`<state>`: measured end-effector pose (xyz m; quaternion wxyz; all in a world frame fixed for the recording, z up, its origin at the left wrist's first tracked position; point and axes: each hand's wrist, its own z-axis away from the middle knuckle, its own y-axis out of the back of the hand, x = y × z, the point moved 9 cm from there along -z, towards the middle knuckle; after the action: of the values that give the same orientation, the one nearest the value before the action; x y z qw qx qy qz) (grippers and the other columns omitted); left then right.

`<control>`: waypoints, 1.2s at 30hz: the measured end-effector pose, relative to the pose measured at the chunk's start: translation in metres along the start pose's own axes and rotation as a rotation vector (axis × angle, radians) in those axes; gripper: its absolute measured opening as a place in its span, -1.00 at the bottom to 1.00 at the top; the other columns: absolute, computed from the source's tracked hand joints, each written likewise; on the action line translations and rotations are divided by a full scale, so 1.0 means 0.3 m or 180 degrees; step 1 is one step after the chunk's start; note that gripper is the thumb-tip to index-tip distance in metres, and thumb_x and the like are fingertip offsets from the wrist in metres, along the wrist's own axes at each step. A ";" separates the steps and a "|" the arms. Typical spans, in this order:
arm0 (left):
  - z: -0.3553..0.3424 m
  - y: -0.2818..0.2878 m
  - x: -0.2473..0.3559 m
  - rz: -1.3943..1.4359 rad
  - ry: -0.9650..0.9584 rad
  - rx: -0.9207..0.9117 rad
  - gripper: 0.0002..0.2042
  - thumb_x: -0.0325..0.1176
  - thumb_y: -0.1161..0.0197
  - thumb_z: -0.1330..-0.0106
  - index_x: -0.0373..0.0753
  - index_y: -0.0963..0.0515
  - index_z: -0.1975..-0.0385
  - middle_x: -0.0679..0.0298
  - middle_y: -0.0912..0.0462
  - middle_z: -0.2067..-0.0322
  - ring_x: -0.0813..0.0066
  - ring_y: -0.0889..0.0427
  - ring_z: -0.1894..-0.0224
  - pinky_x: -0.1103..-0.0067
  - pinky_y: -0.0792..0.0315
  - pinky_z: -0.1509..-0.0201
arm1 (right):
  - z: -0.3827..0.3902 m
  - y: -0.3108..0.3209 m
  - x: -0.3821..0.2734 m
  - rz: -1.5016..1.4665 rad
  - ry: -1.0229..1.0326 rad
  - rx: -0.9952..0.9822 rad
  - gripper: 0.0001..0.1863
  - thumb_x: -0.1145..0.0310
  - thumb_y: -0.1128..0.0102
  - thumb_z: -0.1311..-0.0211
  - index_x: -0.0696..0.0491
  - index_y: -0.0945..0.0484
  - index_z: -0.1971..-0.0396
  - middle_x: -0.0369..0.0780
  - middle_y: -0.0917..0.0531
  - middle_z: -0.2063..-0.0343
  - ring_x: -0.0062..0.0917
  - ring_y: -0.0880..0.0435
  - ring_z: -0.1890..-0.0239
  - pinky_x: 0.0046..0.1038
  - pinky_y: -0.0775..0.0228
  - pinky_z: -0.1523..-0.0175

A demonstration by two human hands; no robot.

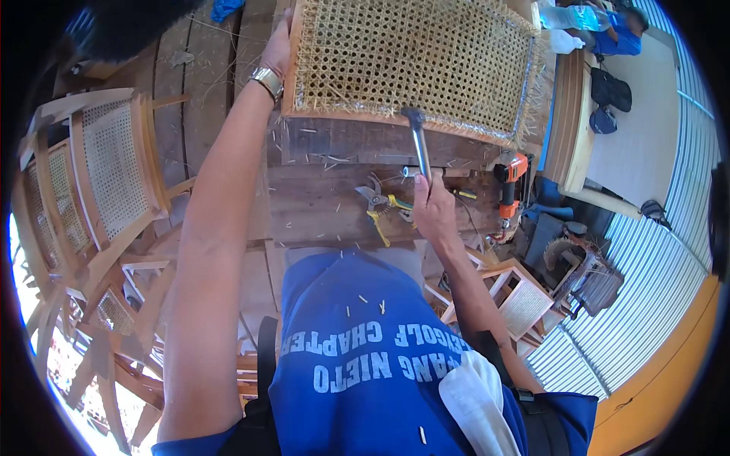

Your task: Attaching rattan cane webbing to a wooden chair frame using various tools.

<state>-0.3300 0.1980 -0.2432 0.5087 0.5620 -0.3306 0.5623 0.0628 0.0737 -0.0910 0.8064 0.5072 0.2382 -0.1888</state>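
A wooden frame with woven cane webbing [414, 57] lies on the plank workbench in front of me, its cut cane ends bristling along the edges. My left hand [278, 52], with a metal watch at the wrist, grips the frame's left edge; its fingertips are partly hidden. My right hand [436, 213] is closed round the handle of a hammer [420, 148]. The hammer's dark head is at the near edge of the frame; whether it touches cannot be told. Between my body and the frame lie pruning shears [372, 196] and yellow-handled pliers [377, 228].
An orange and black power tool [511, 178] stands to the right on the bench [319, 182], among cane scraps. Caned wooden chairs [114, 163] crowd the left side. A stool-like frame [525, 308] is at the lower right. Beyond the bench's right end, a person [620, 38] sits near plastic bottles [566, 17].
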 end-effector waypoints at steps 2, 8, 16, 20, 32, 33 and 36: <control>-0.023 0.027 -0.108 0.0410 0.0086 0.0175 -0.48 -0.19 0.06 -0.59 -0.17 -0.14 -0.49 0.21 -0.41 -0.32 0.46 -0.39 -0.28 0.53 -0.23 -0.38 | -0.023 0.005 -0.031 -0.0026 0.0199 0.0040 -0.63 0.12 0.09 -0.57 0.17 -0.43 0.25 -0.06 -0.46 0.67 -0.25 -0.44 0.63 -0.23 -0.31 0.43; 0.012 -0.054 0.064 0.0360 0.0085 0.0194 -0.45 -0.22 0.04 -0.59 -0.21 -0.09 -0.50 0.17 -0.31 -0.40 0.40 -0.31 -0.38 0.53 -0.18 -0.43 | 0.030 0.108 -0.134 -0.0411 0.0113 0.0281 -0.63 0.11 0.10 -0.58 0.11 -0.40 0.34 -0.18 -0.41 0.69 -0.48 -0.40 0.62 -0.31 -0.25 0.47; -0.006 -0.009 0.017 0.0028 -0.0410 0.0470 -0.44 -0.14 0.03 -0.58 -0.22 -0.13 -0.49 0.16 -0.34 -0.39 0.39 -0.35 -0.36 0.52 -0.26 -0.40 | 0.155 0.098 -0.023 -0.0158 0.0092 -0.0046 -0.65 0.18 0.09 -0.57 0.13 -0.38 0.38 -0.18 -0.39 0.68 -0.52 -0.36 0.65 -0.34 -0.22 0.50; -0.003 -0.038 -0.048 0.1105 0.0427 0.0122 -0.45 -0.05 0.02 -0.58 -0.22 -0.23 -0.44 0.24 -0.50 -0.26 0.49 -0.53 -0.17 0.54 -0.44 -0.22 | 0.095 0.085 -0.094 -0.0339 0.0043 0.0237 -0.65 0.18 0.10 -0.57 0.14 -0.38 0.37 -0.14 -0.38 0.69 -0.49 -0.38 0.65 -0.33 -0.22 0.50; 0.000 -0.077 -0.006 0.1113 0.0489 -0.0002 -0.44 -0.03 0.12 -0.61 -0.23 -0.18 -0.46 0.19 -0.40 -0.34 0.44 -0.39 -0.30 0.54 -0.26 -0.36 | 0.006 -0.004 -0.056 -0.0203 -0.0080 0.0064 -0.65 0.16 0.05 -0.55 0.16 -0.38 0.34 0.07 -0.51 0.63 0.07 -0.55 0.54 -0.09 -0.30 0.43; 0.027 -0.069 0.043 0.0755 0.0362 0.0083 -0.43 -0.01 0.14 -0.61 -0.24 -0.18 -0.46 0.19 -0.41 -0.33 0.46 -0.40 -0.28 0.54 -0.28 -0.34 | 0.019 -0.006 -0.050 -0.0316 -0.0193 0.0012 -0.64 0.15 0.05 -0.55 0.16 -0.37 0.35 0.09 -0.51 0.63 0.11 -0.55 0.53 -0.07 -0.30 0.43; 0.002 -0.027 -0.057 0.1280 0.0650 0.0401 -0.42 0.12 0.09 -0.56 -0.28 -0.49 -0.22 0.31 -0.70 0.04 0.55 -0.65 0.09 0.56 -0.56 0.00 | 0.018 0.017 -0.095 -0.0268 -0.0180 -0.0133 -0.64 0.15 0.05 -0.55 0.16 -0.36 0.36 0.09 -0.51 0.63 0.10 -0.55 0.53 -0.07 -0.31 0.42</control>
<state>-0.3246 0.1962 -0.2613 0.3811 0.4556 -0.3470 0.7258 0.0434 0.0727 -0.0688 0.8146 0.4743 0.2403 -0.2318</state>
